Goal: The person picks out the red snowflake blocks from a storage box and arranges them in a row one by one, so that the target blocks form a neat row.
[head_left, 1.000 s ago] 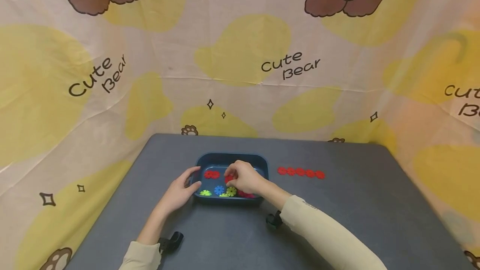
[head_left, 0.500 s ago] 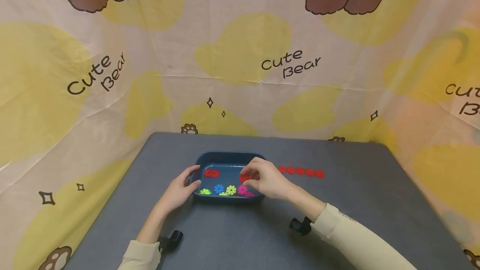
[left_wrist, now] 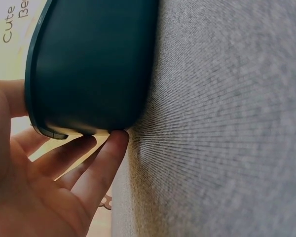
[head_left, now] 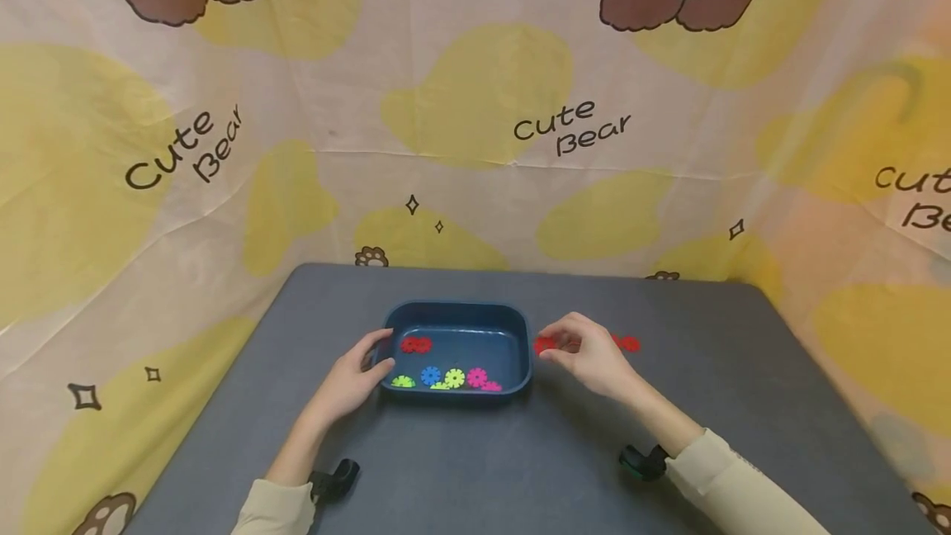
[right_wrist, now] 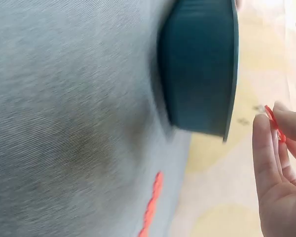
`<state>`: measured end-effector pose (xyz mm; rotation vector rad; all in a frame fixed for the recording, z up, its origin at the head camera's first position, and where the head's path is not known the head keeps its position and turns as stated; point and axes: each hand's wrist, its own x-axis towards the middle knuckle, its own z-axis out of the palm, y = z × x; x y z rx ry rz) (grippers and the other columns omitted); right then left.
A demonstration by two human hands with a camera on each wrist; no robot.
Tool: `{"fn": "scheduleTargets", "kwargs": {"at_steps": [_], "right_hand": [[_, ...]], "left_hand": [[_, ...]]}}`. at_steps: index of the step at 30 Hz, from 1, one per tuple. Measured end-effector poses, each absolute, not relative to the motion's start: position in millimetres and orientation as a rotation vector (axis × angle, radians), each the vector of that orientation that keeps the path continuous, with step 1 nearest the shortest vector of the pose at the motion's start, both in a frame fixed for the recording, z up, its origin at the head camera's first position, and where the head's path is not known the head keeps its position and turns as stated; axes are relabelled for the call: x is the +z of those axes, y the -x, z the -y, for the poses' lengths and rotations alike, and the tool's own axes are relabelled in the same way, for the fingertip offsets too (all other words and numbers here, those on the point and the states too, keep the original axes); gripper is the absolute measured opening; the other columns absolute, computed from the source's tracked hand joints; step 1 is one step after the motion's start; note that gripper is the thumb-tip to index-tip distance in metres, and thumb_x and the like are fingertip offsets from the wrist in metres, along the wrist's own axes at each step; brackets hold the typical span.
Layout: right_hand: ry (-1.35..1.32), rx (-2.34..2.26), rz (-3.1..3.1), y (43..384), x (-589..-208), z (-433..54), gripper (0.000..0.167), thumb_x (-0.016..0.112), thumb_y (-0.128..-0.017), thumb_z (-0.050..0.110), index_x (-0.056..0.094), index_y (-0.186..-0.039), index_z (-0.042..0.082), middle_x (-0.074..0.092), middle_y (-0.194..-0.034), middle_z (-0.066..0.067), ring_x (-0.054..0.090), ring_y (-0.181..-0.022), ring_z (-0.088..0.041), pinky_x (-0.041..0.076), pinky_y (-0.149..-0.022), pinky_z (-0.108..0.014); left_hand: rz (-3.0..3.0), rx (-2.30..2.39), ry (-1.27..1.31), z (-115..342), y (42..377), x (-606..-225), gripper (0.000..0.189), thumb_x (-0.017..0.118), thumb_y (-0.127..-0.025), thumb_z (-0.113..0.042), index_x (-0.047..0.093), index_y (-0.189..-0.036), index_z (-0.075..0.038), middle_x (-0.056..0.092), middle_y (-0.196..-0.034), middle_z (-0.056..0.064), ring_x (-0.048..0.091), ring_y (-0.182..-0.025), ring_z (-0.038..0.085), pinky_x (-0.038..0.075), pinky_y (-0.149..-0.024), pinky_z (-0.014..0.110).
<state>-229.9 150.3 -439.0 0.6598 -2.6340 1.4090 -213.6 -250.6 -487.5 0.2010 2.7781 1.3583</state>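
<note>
In the head view my right hand (head_left: 598, 357) is just right of the dark blue plastic bin (head_left: 531, 345), above the table. Thumb and fingertips pinch a red flower-shaped disc (head_left: 545, 345), which the right wrist view shows edge-on as a thin red disc (right_wrist: 275, 123). My left hand (head_left: 355, 378) holds the bin's left end. In the left wrist view, the thumb is at the rim and the fingers touch the bin's outer wall (left_wrist: 93, 69). Inside the bin are red discs (head_left: 416, 345), a blue disc (head_left: 430, 376), yellow-green discs (head_left: 455, 378) and pink discs (head_left: 477, 377).
A row of red discs (head_left: 630, 344) lies on the grey table (head_left: 475, 461) right of the bin, partly hidden behind my right hand. The right wrist view shows that red row (right_wrist: 150, 205) flat on the tabletop. A printed bear curtain (head_left: 461, 106) hangs behind the table.
My right hand has lifted the red disc out of the bin and carried it right, past the bin's right rim. My left hand has stayed at the bin's left end.
</note>
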Motion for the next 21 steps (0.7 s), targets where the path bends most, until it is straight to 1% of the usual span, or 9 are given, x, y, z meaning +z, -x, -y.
{"fn": "scheduleTargets", "kwargs": {"at_steps": [6, 12, 17, 21], "right_hand": [[-0.504, 1.419, 2.631, 229, -450, -176, 0.027, 0.085, -0.083, 0.012, 0.076, -0.108, 0.009, 0.066, -0.101, -0.001, 0.066, -0.085, -0.018, 0.058, -0.077, -0.025], [-0.422, 1.364, 2.666, 232, -462, -200, 0.027, 0.083, -0.085, 0.011, 0.075, -0.110, 0.005, 0.065, -0.104, -0.008, 0.066, -0.085, -0.019, 0.058, -0.072, -0.025], [-0.331, 1.367, 2.705, 239, -467, -224, 0.031, 0.081, -0.087, 0.011, 0.072, -0.114, 0.002, 0.068, -0.100, -0.009, 0.071, -0.082, -0.021, 0.058, -0.069, -0.026], [-0.274, 1.389, 2.733, 243, -469, -242, 0.034, 0.080, -0.088, 0.012, 0.070, -0.118, -0.001, 0.073, -0.097, -0.010, 0.074, -0.083, -0.026, 0.058, -0.070, -0.027]], "left_hand": [[-2.766, 1.369, -0.206, 252, 213, -488, 0.055, 0.061, -0.103, -0.025, 0.042, -0.153, -0.015, 0.035, -0.160, 0.021, 0.036, -0.145, 0.044, 0.037, -0.112, 0.058], [-2.779, 1.354, -0.194, 254, 214, -488, 0.054, 0.060, -0.103, -0.024, 0.042, -0.153, -0.016, 0.035, -0.160, 0.023, 0.040, -0.142, 0.047, 0.038, -0.111, 0.059], [-2.779, 1.356, -0.195, 254, 214, -487, 0.054, 0.060, -0.103, -0.024, 0.042, -0.153, -0.016, 0.035, -0.160, 0.023, 0.040, -0.142, 0.047, 0.038, -0.111, 0.060], [-2.771, 1.370, -0.199, 252, 214, -487, 0.054, 0.061, -0.103, -0.024, 0.042, -0.153, -0.015, 0.035, -0.159, 0.023, 0.039, -0.142, 0.047, 0.037, -0.111, 0.060]]}}
